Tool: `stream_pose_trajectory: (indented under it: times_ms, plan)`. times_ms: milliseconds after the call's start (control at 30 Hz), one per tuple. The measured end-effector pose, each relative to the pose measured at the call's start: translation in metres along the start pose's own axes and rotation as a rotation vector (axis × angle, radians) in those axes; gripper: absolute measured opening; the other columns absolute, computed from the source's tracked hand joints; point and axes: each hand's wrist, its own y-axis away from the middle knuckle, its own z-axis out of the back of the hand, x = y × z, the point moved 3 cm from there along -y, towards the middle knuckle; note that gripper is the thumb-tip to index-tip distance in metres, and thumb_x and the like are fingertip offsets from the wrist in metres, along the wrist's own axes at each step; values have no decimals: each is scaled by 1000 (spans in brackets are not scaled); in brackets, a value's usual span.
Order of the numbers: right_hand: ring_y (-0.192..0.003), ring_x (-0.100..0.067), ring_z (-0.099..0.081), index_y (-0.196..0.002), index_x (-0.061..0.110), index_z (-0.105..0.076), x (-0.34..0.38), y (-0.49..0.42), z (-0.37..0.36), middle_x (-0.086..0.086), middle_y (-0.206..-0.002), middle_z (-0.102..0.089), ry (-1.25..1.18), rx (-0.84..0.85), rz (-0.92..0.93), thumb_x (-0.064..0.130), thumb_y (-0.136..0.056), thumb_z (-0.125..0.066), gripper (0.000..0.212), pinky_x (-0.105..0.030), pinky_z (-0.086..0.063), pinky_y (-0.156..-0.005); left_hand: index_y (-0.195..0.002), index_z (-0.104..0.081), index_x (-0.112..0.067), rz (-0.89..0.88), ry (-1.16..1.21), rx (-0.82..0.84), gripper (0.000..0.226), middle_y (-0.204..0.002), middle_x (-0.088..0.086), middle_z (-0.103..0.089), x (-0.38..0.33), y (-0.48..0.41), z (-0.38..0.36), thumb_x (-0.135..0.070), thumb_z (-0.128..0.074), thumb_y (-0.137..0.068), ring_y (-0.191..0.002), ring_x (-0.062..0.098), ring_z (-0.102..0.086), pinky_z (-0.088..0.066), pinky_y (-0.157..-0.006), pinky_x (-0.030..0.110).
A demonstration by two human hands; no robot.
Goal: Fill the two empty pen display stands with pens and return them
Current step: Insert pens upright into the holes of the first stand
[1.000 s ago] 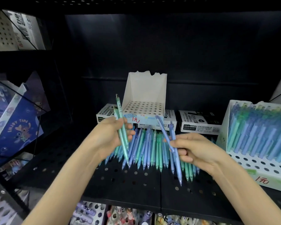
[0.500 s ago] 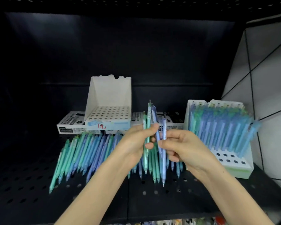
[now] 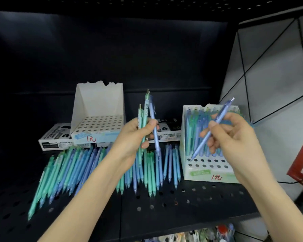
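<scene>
Perforated black shelf (image 3: 191, 206): loose pens (image 3: 73, 168) fanned, blurry; left hand (image 3: 129, 138) grips three pens (image 3: 143, 110) upright; right hand (image 3: 234, 137) pinches blue pen (image 3: 219, 119), tip at part-filled white stand (image 3: 208, 173), half hidden; empty stand (image 3: 98, 105) back left.

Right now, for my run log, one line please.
left hand: grips pens | right hand: pinches blue pen, tip at part-filled stand's free holes | empty stand: unfilled

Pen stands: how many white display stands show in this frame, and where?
2. The empty stand stands at the back, left of centre, by flat boxes. The partly filled stand stands at the right of the shelf, behind the right hand. None seems hidden.
</scene>
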Motion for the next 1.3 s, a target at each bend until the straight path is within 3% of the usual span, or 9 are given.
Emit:
stream_pose_trajectory:
  times_ms: [200, 367, 533, 833, 1000, 1100, 1200, 1300]
  plan:
    - [-50, -7, -55, -101, 22, -44, -3, 2, 14, -1, -75, -68, 108, -107, 72, 9, -94, -49, 15, -19, -49, -50, -93, -63, -14, -27, 2, 13, 9, -64, -15, -62, 12, 2, -7, -20, -60, -87, -62, 4, -50, -31, -45, 17]
    - [-56, -7, -61, -88, 21, -53, -12, 4, 13, 2, -79, -70, 193, -91, 76, 15, -93, -51, 8, -20, -53, -57, -93, -65, -15, -8, 23, 43, 21, -70, -12, -65, 15, 9, -3, -28, -63, -77, -59, 0, -53, -32, -44, 15]
    - [-57, -3, -61, -92, 23, -61, -18, 5, 13, 6, -77, -63, 337, -69, 116, 16, -92, -55, 9, -12, -49, -56, -87, -67, -18, 8, 14, 45, 22, -74, -6, -61, 20, 12, -1, -33, -63, -71, -61, 0, -55, -32, -43, 14]
    - [-66, -2, -60, -99, 21, -47, -26, 3, -5, 10, -74, -62, 476, -17, 166, 12, -90, -58, 17, -9, -48, -63, -84, -68, -19, -31, -58, 55, 13, -70, -6, -62, 22, 15, -3, -29, -62, -77, -61, 1, -56, -32, -44, 16]
    - [-63, 7, -50, -98, 20, -46, -31, -1, -17, 14, -70, -56, 682, 7, 177, 17, -89, -61, 17, -3, -40, -60, -84, -69, -18, -55, -112, 55, 18, -70, -2, -62, 22, 16, -3, -33, -64, -76, -70, 21, -44, -31, -49, 23]
    - [-61, 3, -52, -87, 17, -56, -36, -2, -22, 17, -64, -54, 792, 4, 146, 20, -89, -61, 7, -6, -38, -58, -82, -70, -18, -56, -111, 57, 14, -68, -3, -61, 22, 16, -3, -31, -64, -79, -70, 24, -33, -29, -51, 25]
    - [-64, -12, -61, -85, 11, -63, -39, 2, -28, 6, -67, -63, 872, -30, 151, 22, -90, -59, 13, -20, -44, -59, -82, -71, -18, -61, -114, 69, 16, -68, -3, -60, 22, 16, -2, -32, -65, -78, -60, 21, -30, -28, -51, 25]
    - [-61, -14, -60, -79, 13, -64, -37, 2, -27, 3, -68, -66, 912, -25, 112, 27, -90, -58, 18, -18, -41, -53, -84, -72, -17, -61, -101, 82, 20, -77, 7, -62, 21, 17, -3, -35, -65, -76, -54, 11, -33, -28, -51, 23]
